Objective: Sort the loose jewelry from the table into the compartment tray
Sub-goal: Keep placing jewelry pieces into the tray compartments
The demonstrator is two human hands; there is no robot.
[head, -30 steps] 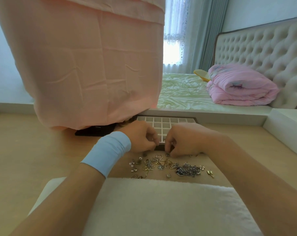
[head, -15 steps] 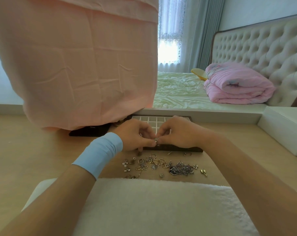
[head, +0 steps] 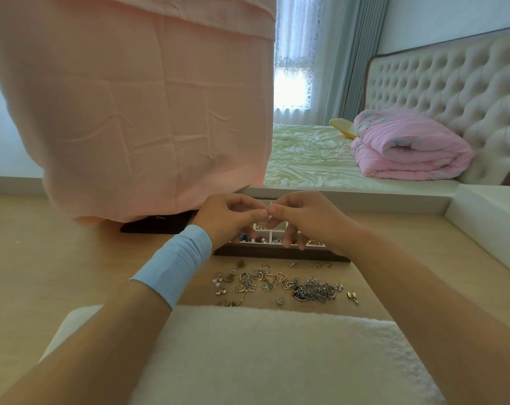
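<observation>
Above the compartment tray (head: 277, 254), my left hand (head: 227, 219) and my right hand (head: 303, 217) meet fingertip to fingertip. Together they pinch a small silver jewelry piece (head: 269, 217). The tray has a dark frame and white dividers, and some near cells hold small pieces; my hands hide much of it. Loose jewelry (head: 280, 283) lies on the wooden table in front of the tray: gold heart rings, pearl pieces, and a tangled silver chain (head: 318, 289). A blue band wraps my left wrist.
A large pink cloth (head: 148, 112) hangs over the table's back left, above a dark flat object (head: 157, 223). A white fluffy cushion (head: 262, 352) lies at the near edge. A white box (head: 490, 226) stands at the right. A bed with a pink quilt lies behind.
Both hands rose from the table's loose pile to above the tray, bringing a small piece pinched between their fingertips. The view tilted slightly.
</observation>
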